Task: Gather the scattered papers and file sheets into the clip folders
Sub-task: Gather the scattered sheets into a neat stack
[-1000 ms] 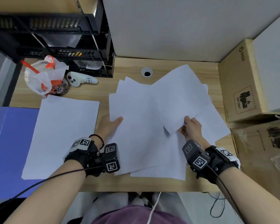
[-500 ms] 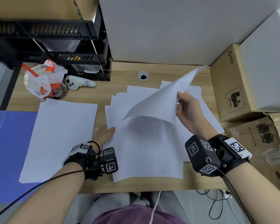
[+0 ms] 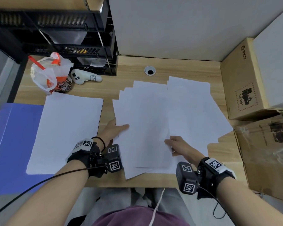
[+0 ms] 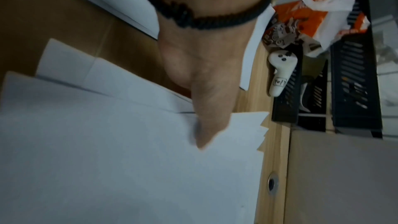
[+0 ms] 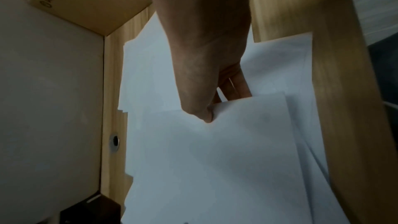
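Both hands are on the fanned pile of white sheets in the middle of the wooden worktop. The left hand clamps the pile's left edge: thumb flat on top, the other fingers tucked under the sheets and hidden, so I cannot tell how they lie. The wrist view shows that thumb pressing the top sheet. The right hand pinches the near right corner of the top sheet, thumb on the paper, fingers curled beneath the edge. That sheet lies on the pile, roughly square with it, while the sheets below stick out to the right and far side.

Left of the pile, apart from it, lies a neat second stack of paper, its left part resting on a blue folder. Beyond that stack sit a plastic bag and a white controller, with black trays behind them. Right of the pile stands a cardboard box. Just past the pile's far edge is a cable hole.
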The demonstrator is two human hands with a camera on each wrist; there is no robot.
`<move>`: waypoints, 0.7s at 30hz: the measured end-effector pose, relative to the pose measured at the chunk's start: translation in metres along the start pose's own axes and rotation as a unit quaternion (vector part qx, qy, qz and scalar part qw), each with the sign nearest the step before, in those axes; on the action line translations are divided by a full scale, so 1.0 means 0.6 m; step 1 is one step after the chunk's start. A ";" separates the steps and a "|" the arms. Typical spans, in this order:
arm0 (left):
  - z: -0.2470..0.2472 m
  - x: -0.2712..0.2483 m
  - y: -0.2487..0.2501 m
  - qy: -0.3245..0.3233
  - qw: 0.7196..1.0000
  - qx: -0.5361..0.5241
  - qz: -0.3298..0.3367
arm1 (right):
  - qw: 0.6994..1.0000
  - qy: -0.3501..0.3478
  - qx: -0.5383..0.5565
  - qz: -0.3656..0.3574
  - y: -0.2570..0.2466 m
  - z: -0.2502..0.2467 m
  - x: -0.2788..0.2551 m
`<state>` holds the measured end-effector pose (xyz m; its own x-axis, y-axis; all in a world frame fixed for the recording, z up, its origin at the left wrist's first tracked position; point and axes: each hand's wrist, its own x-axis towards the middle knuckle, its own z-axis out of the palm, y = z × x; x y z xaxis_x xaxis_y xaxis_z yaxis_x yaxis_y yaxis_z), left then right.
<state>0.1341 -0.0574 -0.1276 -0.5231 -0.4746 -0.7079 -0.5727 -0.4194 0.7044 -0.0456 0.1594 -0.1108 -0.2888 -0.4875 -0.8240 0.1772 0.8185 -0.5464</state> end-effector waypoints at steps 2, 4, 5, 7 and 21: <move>0.001 0.004 -0.006 0.048 0.995 0.080 0.019 | 1.000 -0.004 -0.010 -0.023 -0.007 0.003 0.010; -0.005 0.002 -0.002 0.104 0.987 0.117 0.035 | 0.998 0.043 -0.014 -0.045 -0.006 -0.014 0.023; -0.015 0.001 -0.001 0.133 0.982 0.132 0.037 | 0.994 0.088 -0.019 -0.056 -0.003 -0.030 0.027; -0.033 0.001 -0.002 0.195 0.972 0.132 0.012 | 0.978 0.194 -0.044 -0.056 0.014 -0.067 0.028; 0.026 0.020 0.009 0.035 0.997 0.061 0.018 | 0.969 0.175 0.172 -0.038 0.026 -0.063 0.042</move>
<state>0.1144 -0.0533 -0.1331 -0.5017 -0.5432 -0.6732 -0.6287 -0.3056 0.7151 -0.0857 0.1714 -0.1341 -0.6038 -0.3611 -0.7106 0.4278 0.6055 -0.6711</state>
